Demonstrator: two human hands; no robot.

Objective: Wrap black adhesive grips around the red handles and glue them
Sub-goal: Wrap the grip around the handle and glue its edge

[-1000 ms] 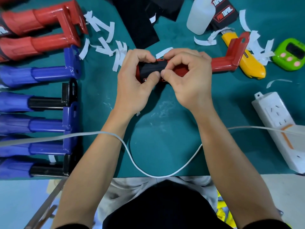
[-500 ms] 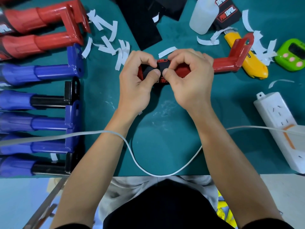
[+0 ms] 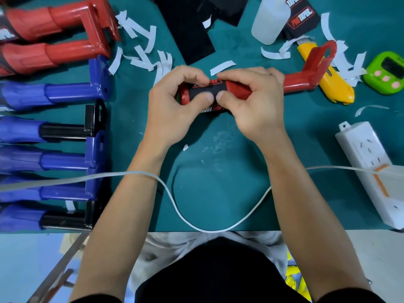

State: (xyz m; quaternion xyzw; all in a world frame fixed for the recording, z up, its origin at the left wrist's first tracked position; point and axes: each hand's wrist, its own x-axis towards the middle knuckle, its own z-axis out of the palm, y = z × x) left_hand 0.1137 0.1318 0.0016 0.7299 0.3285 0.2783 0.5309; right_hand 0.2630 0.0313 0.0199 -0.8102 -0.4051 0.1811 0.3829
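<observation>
This looks like a small workshop assembly bench. A teal work mat [image 3: 218, 193] covers the table. Blue handles [image 3: 65, 95] are lined up in a row at 9 o'clock, with red handles [image 3: 54, 25] at 10. Black grip sheets [image 3: 185, 33] lie at 12 among peeled white backing strips [image 3: 150, 38]. From 1 to 3 o'clock sit a glue bottle [image 3: 270, 20], a yellow utility knife [image 3: 336, 90], a green timer [image 3: 376, 71] and a white power strip [image 3: 358, 154].

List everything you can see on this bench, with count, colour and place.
held handle: one, red, centre
grip: one, black, wrapped on it
spare handles: two, red, top left
side handles: five, blue and black, left
paper strips: many, white, top
sheets: few, black, top centre
bottle: one, white, top
knife: one, yellow, top right
timer: one, green, right edge
power strip: one, white, right
cable: one, white, near edge
left hand: one, pinching grip
right hand: one, pinching grip
</observation>
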